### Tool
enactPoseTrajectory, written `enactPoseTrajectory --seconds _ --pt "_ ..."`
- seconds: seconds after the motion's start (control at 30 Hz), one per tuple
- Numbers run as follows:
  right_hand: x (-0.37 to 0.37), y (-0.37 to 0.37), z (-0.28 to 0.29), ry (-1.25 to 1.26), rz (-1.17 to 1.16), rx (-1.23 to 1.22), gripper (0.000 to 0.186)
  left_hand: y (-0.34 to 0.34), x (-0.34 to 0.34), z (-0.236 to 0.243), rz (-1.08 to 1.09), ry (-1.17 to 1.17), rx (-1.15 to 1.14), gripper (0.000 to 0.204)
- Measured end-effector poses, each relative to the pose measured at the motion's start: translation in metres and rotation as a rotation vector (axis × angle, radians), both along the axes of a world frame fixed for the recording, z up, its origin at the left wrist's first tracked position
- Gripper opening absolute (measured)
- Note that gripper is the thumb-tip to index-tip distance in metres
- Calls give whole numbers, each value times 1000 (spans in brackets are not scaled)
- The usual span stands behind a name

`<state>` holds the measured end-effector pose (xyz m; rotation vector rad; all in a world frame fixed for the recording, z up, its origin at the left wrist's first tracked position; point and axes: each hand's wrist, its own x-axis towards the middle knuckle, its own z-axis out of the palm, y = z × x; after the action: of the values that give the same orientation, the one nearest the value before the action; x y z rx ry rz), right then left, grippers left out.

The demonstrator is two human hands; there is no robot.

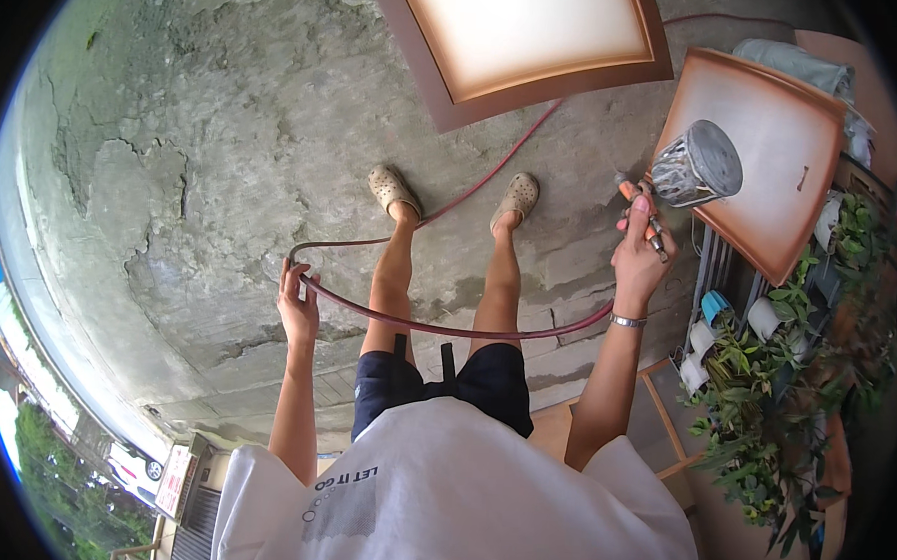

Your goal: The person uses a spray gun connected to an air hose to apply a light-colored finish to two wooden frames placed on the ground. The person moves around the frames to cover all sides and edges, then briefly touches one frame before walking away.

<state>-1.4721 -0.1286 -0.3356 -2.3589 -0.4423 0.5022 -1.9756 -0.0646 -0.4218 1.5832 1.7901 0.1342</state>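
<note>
My right hand [642, 260] is wrapped round a paint spray gun [629, 190] with orange parts and a paint-smeared metal cup [712, 161]. Its nozzle points up and away from me. A dark red air hose [446, 331] bows across in front of my legs, from near my right wrist to my left hand [298, 301]. There the hose bends back between my left thumb and fingers, which are closed on it. Ahead is a panel [544, 34] with a white middle, shaded brown toward its edges. Another such panel [761, 229], with a small handle, leans behind the cup.
Leafy potted plants [753, 403] and small white pots line the right side, beside a metal rack [715, 257]. A grey cloth bundle [798, 67] lies behind the right panel. The cracked concrete floor [243, 161] is uneven, and the hose [493, 167] trails between my feet.
</note>
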Motion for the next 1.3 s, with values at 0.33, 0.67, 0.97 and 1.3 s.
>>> enactPoseTrajectory --seconds 0.33,0.67,0.97,1.3 --pt "-82 23 10 310 229 143 17 36 -16 -4 -3 -42 -23 25" --pt "49 42 -34 -81 163 121 27 29 65 20 -146 98 31 24" --pt "148 46 -37 -204 -192 80 45 27 107 21 -206 143 56 28" --pt "29 31 -28 14 31 158 30 42 56 22 -118 73 -3 26"
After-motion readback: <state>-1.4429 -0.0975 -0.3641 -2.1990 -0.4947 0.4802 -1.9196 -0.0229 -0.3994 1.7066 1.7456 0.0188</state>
